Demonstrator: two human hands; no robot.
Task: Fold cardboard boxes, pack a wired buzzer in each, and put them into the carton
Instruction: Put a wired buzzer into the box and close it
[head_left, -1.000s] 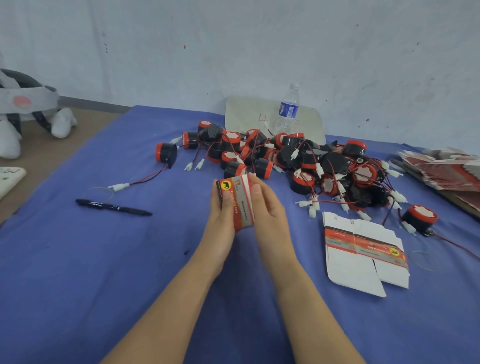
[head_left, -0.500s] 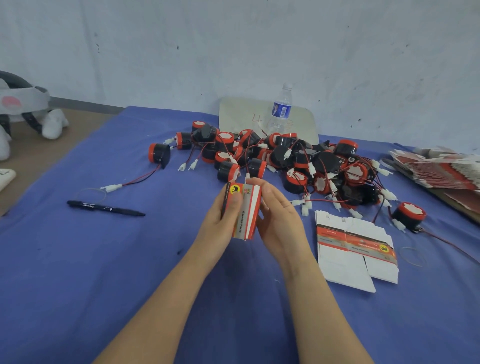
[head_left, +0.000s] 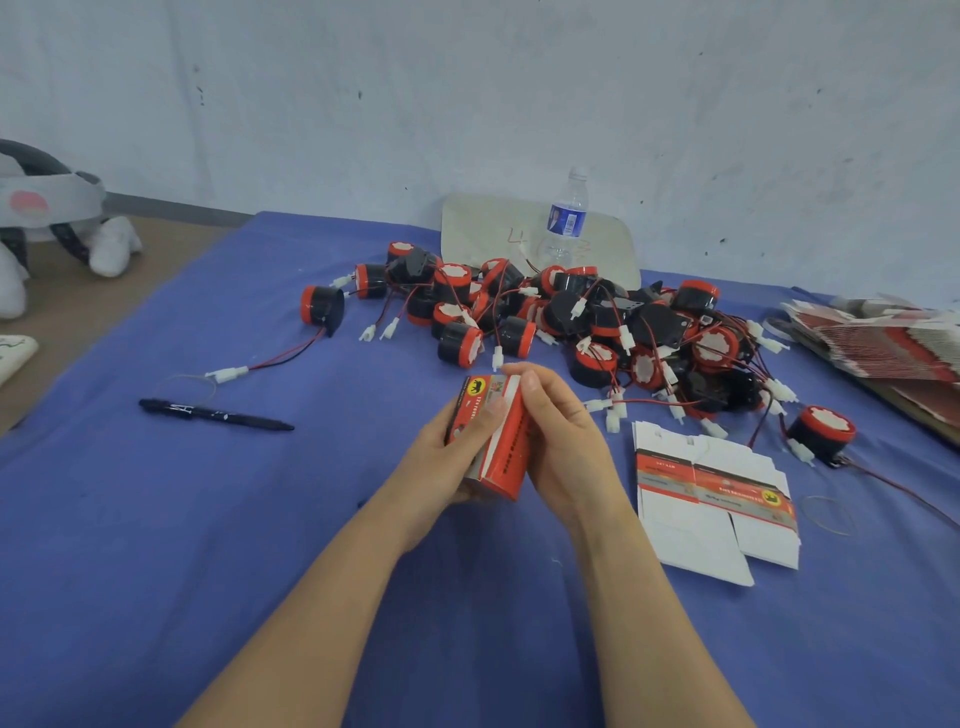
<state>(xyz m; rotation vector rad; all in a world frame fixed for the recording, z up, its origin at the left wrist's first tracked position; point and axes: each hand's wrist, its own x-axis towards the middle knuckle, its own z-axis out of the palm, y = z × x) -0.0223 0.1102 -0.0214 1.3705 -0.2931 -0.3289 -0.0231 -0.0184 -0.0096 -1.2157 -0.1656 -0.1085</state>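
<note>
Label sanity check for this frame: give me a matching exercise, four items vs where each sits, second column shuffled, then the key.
Things
1. black pen
2. water bottle
3. flat box blanks
4. red and white box

Places
A. gripped between the left hand and the right hand
B. standing upright behind the buzzer pile
C. lying flat on the blue cloth, right of the hands
D. lying on the cloth, left of the hands

Pairs: 1-D, 2-B, 3-C, 4-A
</note>
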